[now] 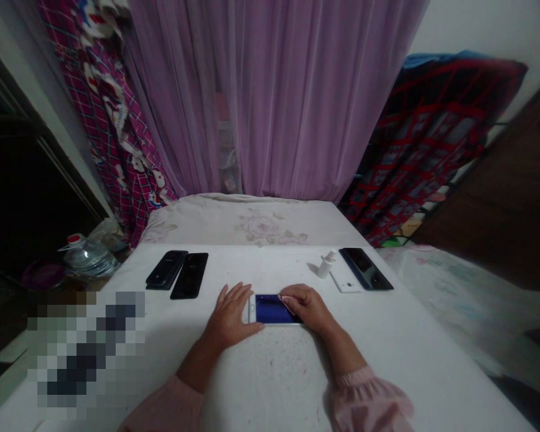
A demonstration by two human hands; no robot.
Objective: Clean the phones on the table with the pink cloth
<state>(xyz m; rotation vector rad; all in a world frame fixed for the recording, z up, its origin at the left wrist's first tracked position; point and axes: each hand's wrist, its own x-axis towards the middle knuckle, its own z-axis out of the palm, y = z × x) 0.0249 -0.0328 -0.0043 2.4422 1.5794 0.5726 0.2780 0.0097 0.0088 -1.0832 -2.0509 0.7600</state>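
A white smartphone (272, 309) lies sideways on the white table, its screen dark blue. My left hand (228, 315) grips its left end, with the thumb along the near edge and the fingers at the far edge. Pinched in my right hand (311, 309) is a small pinkish cloth (288, 303), pressed against the right part of the screen. That hand covers the phone's right end. Beyond it stands a small white spray bottle (326, 265).
Dark phones (189, 276) lie at the left of the white table (270, 384). A white phone (344, 281) and dark phones (369, 270) lie at the right. A large water bottle (89, 257) stands left of the table. A purple curtain (315, 102) hangs behind. A blurred patch hides the lower left.
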